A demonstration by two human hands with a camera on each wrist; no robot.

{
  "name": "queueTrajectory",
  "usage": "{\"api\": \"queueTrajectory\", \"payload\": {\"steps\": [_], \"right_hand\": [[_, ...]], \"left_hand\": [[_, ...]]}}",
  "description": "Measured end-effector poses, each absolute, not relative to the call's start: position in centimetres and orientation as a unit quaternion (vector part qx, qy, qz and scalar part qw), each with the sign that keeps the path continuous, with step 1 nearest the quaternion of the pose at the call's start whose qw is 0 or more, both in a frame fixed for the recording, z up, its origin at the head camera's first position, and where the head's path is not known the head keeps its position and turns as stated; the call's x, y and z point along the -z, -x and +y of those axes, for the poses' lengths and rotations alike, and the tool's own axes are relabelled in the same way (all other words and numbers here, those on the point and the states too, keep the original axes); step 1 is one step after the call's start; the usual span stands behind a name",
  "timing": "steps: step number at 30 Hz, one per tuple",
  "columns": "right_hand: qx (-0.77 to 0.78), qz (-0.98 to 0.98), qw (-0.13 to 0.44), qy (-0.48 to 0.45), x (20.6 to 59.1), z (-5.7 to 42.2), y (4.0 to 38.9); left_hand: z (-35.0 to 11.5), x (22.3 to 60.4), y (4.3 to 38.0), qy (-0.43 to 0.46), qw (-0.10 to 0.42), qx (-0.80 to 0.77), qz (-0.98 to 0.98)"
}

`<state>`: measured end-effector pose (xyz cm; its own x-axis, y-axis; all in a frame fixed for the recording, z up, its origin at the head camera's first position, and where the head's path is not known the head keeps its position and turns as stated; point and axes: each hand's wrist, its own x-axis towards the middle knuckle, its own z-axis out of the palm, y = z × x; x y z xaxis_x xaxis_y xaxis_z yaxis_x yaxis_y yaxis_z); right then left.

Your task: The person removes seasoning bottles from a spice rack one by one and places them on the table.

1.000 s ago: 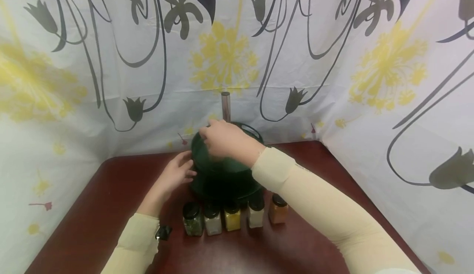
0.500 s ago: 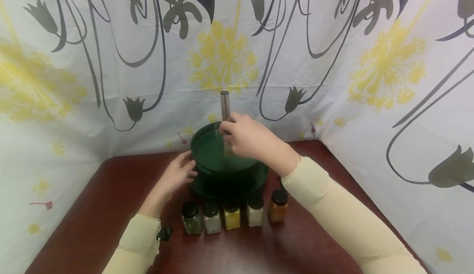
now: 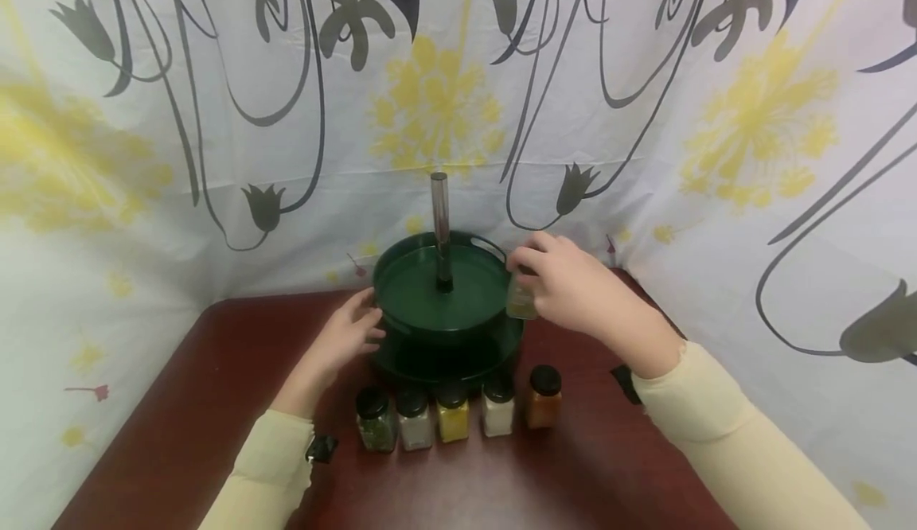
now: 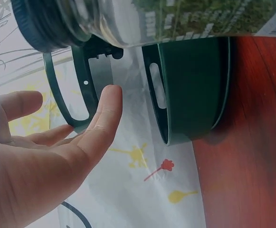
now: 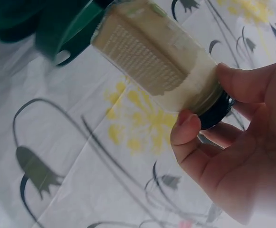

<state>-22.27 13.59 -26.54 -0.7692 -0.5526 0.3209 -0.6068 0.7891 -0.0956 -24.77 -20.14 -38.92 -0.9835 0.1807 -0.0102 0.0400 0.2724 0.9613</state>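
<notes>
My right hand [image 3: 573, 283] pinches a spice jar [image 3: 521, 299] by its black lid, close beside the right edge of a dark green two-tier turntable rack [image 3: 476, 307]. Pale beige powder fills this jar [image 5: 152, 61], which hangs tilted with the lid toward my palm in the right wrist view. At the rack's left side, my left hand [image 3: 344, 331] has relaxed, spread fingers, their tips right at the upper tray's rim. It holds nothing. A brown see-through post [image 3: 440, 227] rises from the middle of the upper tray.
Several black-lidded spice jars stand in a row before the rack, among them green herbs [image 3: 376, 421], yellow powder [image 3: 453, 413] and orange powder [image 3: 544, 397]. Behind the dark red table [image 3: 236, 371] hangs a flowered curtain [image 3: 344, 140].
My right hand has swept rightward from over the upper tray's left part, past the post, to its right edge, carrying the jar. My left hand stays at the rim.
</notes>
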Motion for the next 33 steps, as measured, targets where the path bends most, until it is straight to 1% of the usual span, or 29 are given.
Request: {"api": "queueTrajectory", "payload": {"steps": [4, 15, 21, 29, 33], "right_hand": [[-0.099, -0.943, 0.130, -0.289, 27.4, 15.4, 22.0], [-0.081, -0.963, 0.093, -0.240, 31.6, 19.1, 20.7], [-0.079, -0.968, 0.050, -0.234, 33.8, 19.9, 19.7], [-0.071, -0.965, 0.047, -0.249, 36.2, 19.9, 19.5], [-0.076, -0.965, 0.032, -0.250, 37.0, 19.7, 19.3]], "left_hand": [[-20.3, 38.8, 24.8, -0.064, 0.057, -0.598, 0.797], [-20.5, 39.1, 24.5, -0.063, 0.071, -0.602, 0.793], [-20.5, 39.0, 24.3, -0.065, 0.070, -0.597, 0.796], [-20.4, 39.2, 24.4, -0.057, 0.064, -0.602, 0.794], [-20.3, 39.2, 24.3, -0.051, 0.065, -0.606, 0.791]]}}
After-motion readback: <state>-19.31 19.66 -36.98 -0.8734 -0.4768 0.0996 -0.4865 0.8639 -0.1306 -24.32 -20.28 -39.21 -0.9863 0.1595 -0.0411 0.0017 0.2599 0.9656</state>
